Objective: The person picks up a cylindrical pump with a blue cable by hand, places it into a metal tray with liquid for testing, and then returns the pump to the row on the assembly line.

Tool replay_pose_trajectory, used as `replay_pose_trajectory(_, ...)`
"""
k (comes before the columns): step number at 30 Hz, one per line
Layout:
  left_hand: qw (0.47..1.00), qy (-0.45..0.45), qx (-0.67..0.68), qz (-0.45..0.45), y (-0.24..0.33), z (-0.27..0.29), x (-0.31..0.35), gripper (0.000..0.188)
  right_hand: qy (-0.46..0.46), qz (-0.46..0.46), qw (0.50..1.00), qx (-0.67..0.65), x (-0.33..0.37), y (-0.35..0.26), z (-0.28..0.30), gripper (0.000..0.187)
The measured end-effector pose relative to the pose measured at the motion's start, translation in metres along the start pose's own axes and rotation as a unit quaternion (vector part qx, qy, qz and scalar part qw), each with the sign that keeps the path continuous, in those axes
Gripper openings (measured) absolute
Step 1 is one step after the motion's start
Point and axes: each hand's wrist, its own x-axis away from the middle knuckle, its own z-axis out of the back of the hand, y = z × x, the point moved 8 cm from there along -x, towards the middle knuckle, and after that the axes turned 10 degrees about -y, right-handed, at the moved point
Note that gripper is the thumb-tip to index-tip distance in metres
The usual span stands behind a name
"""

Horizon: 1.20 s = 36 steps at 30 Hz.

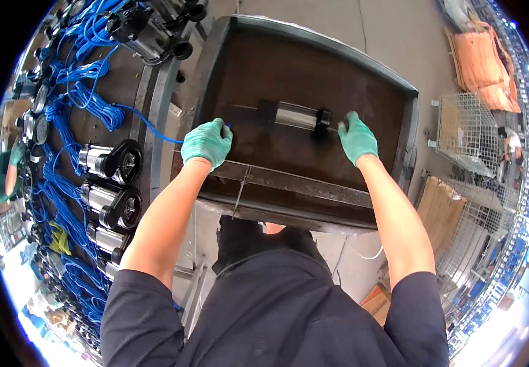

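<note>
A dark-bottomed rectangular metal tank (313, 32) lies before me, and it looks to hold water. Inside it, a silver cylindrical pump (296, 115) with black ends lies on its side. My left hand (207, 144), in a green glove, is closed around a blue cable (157, 131) at the tank's left side; a short blue bit pokes out past the fingers. Just right of the pump's black end is my right hand (358, 138), also green-gloved, its fingers curled. A faint thin thing shows at its fingertips, too small to make out.
On the left bench several silver-and-black pumps (100, 160) stand among coiled blue cables (96, 107). A metal bar (295, 181) crosses the tank's near side. Wire cages (469, 131) and orange sacks (481, 64) are at the right. Another person's gloved hand (17, 153) shows far left.
</note>
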Motion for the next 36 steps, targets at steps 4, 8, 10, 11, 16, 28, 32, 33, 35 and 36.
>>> replay_pose_trajectory(4, 1.000, -0.004, 0.005, -0.008, 0.000, -0.001, -0.003, 0.029, -0.063, -0.010, 0.993, 0.102, -0.049, -0.042, -0.005, 0.047)
replay_pose_trajectory(8, 1.000, -0.008, 0.013, -0.012, -0.002, -0.004, -0.005, 0.026, -0.143, -0.047, 0.980, 0.133, -0.068, -0.048, -0.034, 0.051)
replay_pose_trajectory(10, 1.000, -0.006, 0.020, -0.013, -0.003, -0.002, -0.006, 0.026, -0.163, -0.068, 0.976, 0.129, -0.070, -0.044, -0.049, 0.055)
replay_pose_trajectory(11, 1.000, -0.004, 0.025, -0.016, -0.003, -0.001, -0.006, 0.026, -0.165, -0.066, 0.975, 0.131, -0.070, -0.045, -0.053, 0.055)
replay_pose_trajectory(16, 0.999, -0.046, 0.024, 0.015, -0.008, -0.004, -0.007, 0.031, -0.164, -0.098, 0.976, 0.103, -0.063, -0.049, -0.055, 0.062)
replay_pose_trajectory(28, 0.996, -0.070, 0.040, 0.031, -0.011, 0.000, -0.005, 0.030, -0.122, -0.167, 0.973, 0.106, -0.067, -0.054, -0.043, 0.078)
replay_pose_trajectory(32, 0.997, 0.003, 0.073, 0.012, -0.013, 0.004, -0.001, 0.029, -0.126, -0.164, 0.970, 0.124, -0.053, -0.056, -0.029, 0.081)
replay_pose_trajectory(33, 0.997, 0.008, 0.074, 0.013, -0.016, 0.003, 0.001, 0.029, -0.122, -0.158, 0.972, 0.126, -0.044, -0.058, -0.023, 0.080)
replay_pose_trajectory(35, 0.991, 0.055, 0.120, 0.008, -0.017, 0.012, 0.005, 0.030, -0.072, -0.109, 0.981, 0.146, -0.020, -0.065, 0.003, 0.072)
replay_pose_trajectory(36, 0.981, 0.118, 0.154, 0.004, -0.024, 0.014, 0.006, 0.030, -0.053, -0.077, 0.983, 0.160, -0.011, -0.070, 0.011, 0.071)
